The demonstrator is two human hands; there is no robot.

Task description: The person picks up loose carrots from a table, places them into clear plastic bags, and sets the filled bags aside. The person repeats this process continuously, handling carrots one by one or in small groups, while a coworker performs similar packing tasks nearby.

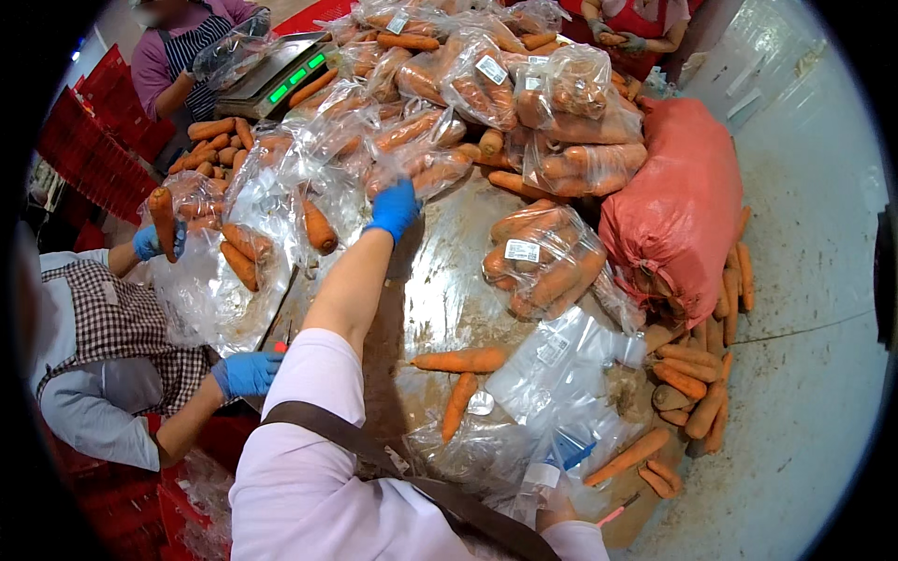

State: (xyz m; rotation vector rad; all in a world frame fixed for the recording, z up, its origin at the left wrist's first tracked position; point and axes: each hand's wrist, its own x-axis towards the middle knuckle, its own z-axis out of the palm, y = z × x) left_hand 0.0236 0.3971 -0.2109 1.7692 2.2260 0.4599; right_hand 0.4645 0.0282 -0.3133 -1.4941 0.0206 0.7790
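My left hand [395, 210], in a blue glove, reaches forward to a clear plastic bag of carrots [438, 172] at the near side of the pile. Its fingers are blurred and partly hidden against the bag, so their grip cannot be made out. At the lower edge, my right hand [574, 454] shows only as a patch of blue glove among clear empty plastic bags [540, 365]; the film covers most of it. Two loose carrots [459, 360] lie before me on the metal tabletop [449, 280]. A filled, labelled bag of carrots [544, 259] rests beyond them.
Bagged carrots [484, 77] are heaped at the back, beside a scale [273, 77]. A red sack [677, 203] and loose carrots [691, 386] line the right side. One co-worker [119, 350] stands at left holding a carrot [162, 217]; two others work at the far side.
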